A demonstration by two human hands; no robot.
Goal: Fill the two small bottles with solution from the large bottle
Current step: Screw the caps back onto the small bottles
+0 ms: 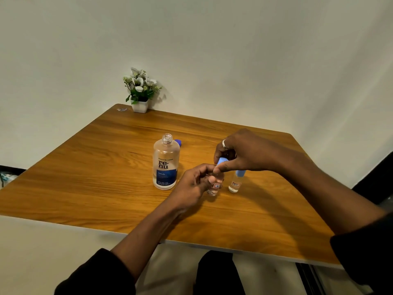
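Observation:
The large clear bottle with a blue "renu" label stands open on the wooden table. Its dark blue cap lies just behind it. My left hand holds a small clear bottle upright on the table, fingers curled round its body. My right hand pinches that bottle's light blue cap from above. A second small bottle with a light blue cap on stands just to the right, partly under my right wrist.
A white pot of artificial flowers stands at the table's far edge by the wall, with a small scrap to its left. A dark object sits off the table's left side.

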